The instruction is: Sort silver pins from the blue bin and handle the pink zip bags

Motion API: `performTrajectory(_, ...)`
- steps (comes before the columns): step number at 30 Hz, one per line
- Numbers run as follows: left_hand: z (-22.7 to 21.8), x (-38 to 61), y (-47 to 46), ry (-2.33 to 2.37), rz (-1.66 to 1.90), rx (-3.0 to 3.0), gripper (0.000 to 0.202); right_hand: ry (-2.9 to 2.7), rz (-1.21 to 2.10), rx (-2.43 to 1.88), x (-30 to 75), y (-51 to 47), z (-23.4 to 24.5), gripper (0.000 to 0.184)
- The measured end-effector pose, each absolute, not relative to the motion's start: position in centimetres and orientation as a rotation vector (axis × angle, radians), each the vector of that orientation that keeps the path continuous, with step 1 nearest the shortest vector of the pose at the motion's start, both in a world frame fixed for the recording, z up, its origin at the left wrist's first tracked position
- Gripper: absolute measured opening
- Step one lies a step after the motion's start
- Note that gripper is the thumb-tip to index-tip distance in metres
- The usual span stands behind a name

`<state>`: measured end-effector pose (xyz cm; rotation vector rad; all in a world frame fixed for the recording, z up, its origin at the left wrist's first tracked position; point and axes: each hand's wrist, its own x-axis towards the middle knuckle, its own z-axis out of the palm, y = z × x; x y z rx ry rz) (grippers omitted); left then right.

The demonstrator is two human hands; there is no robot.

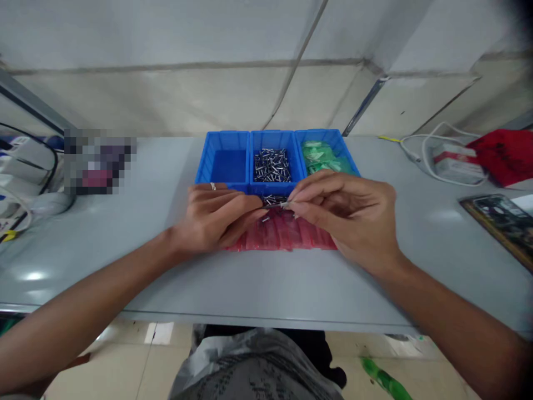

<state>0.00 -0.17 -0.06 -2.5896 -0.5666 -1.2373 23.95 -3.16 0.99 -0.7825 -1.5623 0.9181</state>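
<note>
My left hand (220, 216) is closed in a pinch, thumb against forefinger, at the end of a small thin metal piece (284, 205). From the other side, my right hand (345, 211) pinches the same spot between thumb and fingertips. The fingers hide most of the piece, so its exact kind does not show. Just below the hands lie several red plastic bags (277, 236) in a row, with a few small metal pins near them. Behind the hands, a blue bin (252, 161) holds many short shiny metal pins (272, 165); more pins (272, 200) show in front of it.
Beside the pins, a right-hand blue bin (347, 151) holds green plastic bags (318, 155); a left-hand blue bin (202, 164) shows its floor. A white box (458, 161) with a cable, a red bag (506, 155) and a dark phone-like object (499, 222) lie right. Cabled equipment (25, 172) stands left.
</note>
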Motion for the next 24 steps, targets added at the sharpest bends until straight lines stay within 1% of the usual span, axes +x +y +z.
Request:
performTrajectory(7, -0.3, -0.1, -0.1, -0.556, -1.26, -2.602, 0.007, -1.526, 1.003, -0.754, 24.0, -3.0, 0.9, 0.014)
performTrajectory(10, -0.2, -0.1, -0.2, -0.534, -1.211, -2.692, 0.018, -1.553, 1.041, -0.743, 23.9, -3.0, 0.9, 0.014)
performTrajectory(12, -0.1, -0.1, -0.3, -0.596, -1.241, -2.674, 0.021, -1.534, 1.039, -0.743, 23.9, -2.8, 0.8, 0.015)
performTrajectory(15, 0.0, -0.2, -0.4, -0.73, -1.326, -2.555, 0.014, -1.436, 0.984, -0.792, 24.1, -2.4, 0.5, 0.015)
performTrajectory(19, 0.1, -0.3, -0.2, -0.768, -1.269, -2.493, 0.009, -1.381, 0.969, -0.788, 24.4, -2.0, 0.7, 0.023)
performTrajectory(21, 0.1, -0.2, -0.2, -0.739, -1.238, -2.487, 0.009, -1.49, 0.896, -0.807, 24.5, -2.0, 0.8, 0.025)
performTrajectory(24, 0.0, -0.1, -0.3, -0.716, -1.202, -2.493, 0.009, -1.959, 0.535, -0.883, 24.6, -2.3, 0.4, 0.022)
